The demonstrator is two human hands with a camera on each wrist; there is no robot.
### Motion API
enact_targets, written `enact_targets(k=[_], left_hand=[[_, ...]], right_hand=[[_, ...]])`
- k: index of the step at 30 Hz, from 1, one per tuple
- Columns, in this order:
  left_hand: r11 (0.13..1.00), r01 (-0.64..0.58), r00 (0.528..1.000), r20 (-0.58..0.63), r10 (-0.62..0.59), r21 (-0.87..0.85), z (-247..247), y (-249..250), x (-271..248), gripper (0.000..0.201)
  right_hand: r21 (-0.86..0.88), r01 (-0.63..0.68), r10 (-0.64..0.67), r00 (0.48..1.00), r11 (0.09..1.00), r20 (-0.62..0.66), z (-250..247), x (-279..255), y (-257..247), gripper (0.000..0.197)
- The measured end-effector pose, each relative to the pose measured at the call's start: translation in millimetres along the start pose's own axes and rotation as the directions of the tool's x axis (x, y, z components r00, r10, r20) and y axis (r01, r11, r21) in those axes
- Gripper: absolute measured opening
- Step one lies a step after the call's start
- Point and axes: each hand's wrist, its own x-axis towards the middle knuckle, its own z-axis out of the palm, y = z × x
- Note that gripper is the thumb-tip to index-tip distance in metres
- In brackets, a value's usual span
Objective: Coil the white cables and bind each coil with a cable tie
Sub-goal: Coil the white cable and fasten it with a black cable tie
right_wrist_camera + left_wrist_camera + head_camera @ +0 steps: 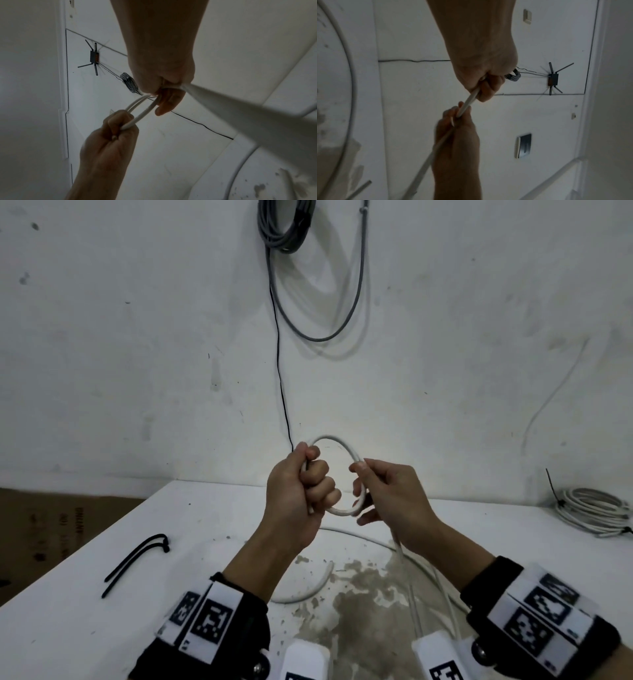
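A small loop of white cable (337,474) is held up above the table (85,611), at centre of the head view. The left hand (301,491) is fisted around the loop's 9 o'clock side, fingers curled tight on it. The right hand (387,501) pinches the 3 o'clock side between thumb and fingertips, the other fingers loosely bent. The cable's slack runs down from the right hand to the table and curves along it toward 6 o'clock.

Only the head view shows two black cable ties (137,563) lying on the table at 8 o'clock, and a finished, tied white coil (592,513) at 3 o'clock, well apart from the hands. A grey cable bundle (284,224) hangs on the wall at 12 o'clock.

The right wrist view shows doubled strands (139,112) between the two hands, not clear from above. In the left wrist view only a single strand (467,104) is seen between the fists. Both wrist views show a black wall-mounted router (553,79), unseen in the head view.
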Motion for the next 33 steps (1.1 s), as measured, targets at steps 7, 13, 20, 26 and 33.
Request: enact_targets(k=[7,13,20,26,33], left_hand=[[0.915,-0.402,0.893,-0.233,0.386,-0.023,-2,23,21,0.038],[0.719,-0.597,0.708,-0.188,0.681,0.357,-18,44,29,0.025],[0.309,-0.493,0.825,0.324,0.462,0.814,-26,26,9,0.017],[-0.151,-0.333,0.934,0.347,0.078,0.931,-32,17,3,0.004],[-0.124,-0.412,0.911,0.404,-0.086,0.903,-23,10,-13,0.036]], right_hand=[[-0.355,0.002,0.111,0.948,0.935,0.297,6,-20,18,0.040],[-0.537,0.304,0.008,0.865,0.787,0.501,-1,-43,23,0.018],[-0.712,0.557,-0.422,0.819,0.427,0.388,-18,-21,-4,0.023],[-0.706,0.704,-0.574,0.613,0.082,0.544,-36,2,-23,0.028],[-0.675,0.734,-0.645,0.552,0.074,0.529,-44,19,-14,0.028]])
